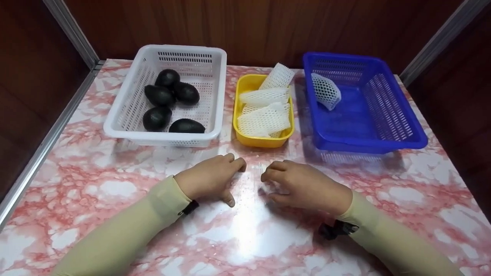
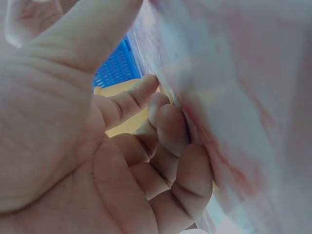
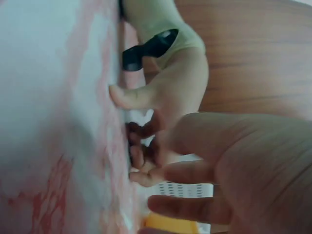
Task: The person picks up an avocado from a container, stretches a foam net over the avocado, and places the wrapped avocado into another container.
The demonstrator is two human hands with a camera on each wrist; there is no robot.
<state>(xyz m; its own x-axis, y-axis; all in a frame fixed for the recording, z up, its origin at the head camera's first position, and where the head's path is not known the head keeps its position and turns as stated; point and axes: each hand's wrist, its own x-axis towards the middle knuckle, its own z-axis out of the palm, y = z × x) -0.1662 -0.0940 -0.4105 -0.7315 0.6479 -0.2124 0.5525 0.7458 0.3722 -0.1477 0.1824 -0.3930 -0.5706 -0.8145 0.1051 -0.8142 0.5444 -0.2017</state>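
Note:
Both hands are low at the table, loosely bent, with nothing between their fingers. My left hand (image 1: 209,176) is just in front of the white basket (image 1: 165,135), its fingertips touching the tabletop in the left wrist view. Facing it across a small gap, my right hand (image 1: 310,188) has its fingers bent toward the left. Several dark avocados (image 1: 156,119) lie in the white basket. Beyond the gap stands a yellow bin (image 1: 262,142) heaped with white foam net sleeves (image 1: 264,119). The blue basket (image 1: 368,145) holds one avocado in a foam net (image 1: 326,92).
The tabletop (image 1: 119,188) has a glossy red and white marble pattern. Dark wood panels (image 1: 261,30) close off the back and both sides, with metal rails (image 1: 42,153) at the edges. One foam net sleeve (image 1: 279,74) sticks out over the yellow bin's back rim.

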